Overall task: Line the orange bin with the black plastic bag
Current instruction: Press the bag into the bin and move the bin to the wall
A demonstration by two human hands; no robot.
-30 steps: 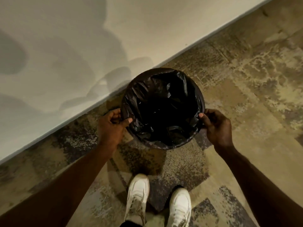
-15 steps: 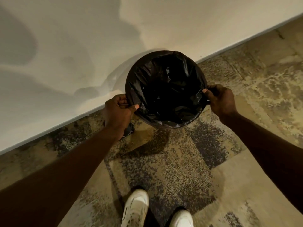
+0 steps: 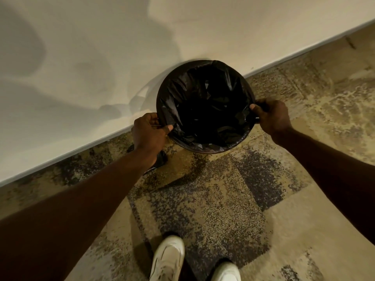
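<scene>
A round bin (image 3: 203,149) stands on the carpet against the wall, seen from above; only its dark rim shows, so its orange colour is not visible. The black plastic bag (image 3: 205,102) fills its inside and folds over the rim. My left hand (image 3: 149,131) grips the rim and bag on the left side, thumb pressed over the edge. On the right side my right hand (image 3: 273,116) holds the rim and bag the same way. A loose bit of black plastic (image 3: 160,159) hangs below my left wrist.
A pale wall (image 3: 101,57) with a white skirting board (image 3: 60,159) runs diagonally behind the bin. Patterned beige and dark carpet (image 3: 223,199) covers the floor. My two white shoes (image 3: 168,258) stand at the bottom edge.
The bin has moved away from my feet, up to the wall. Both hands stayed clamped on its rim, and my arms are stretched further forward.
</scene>
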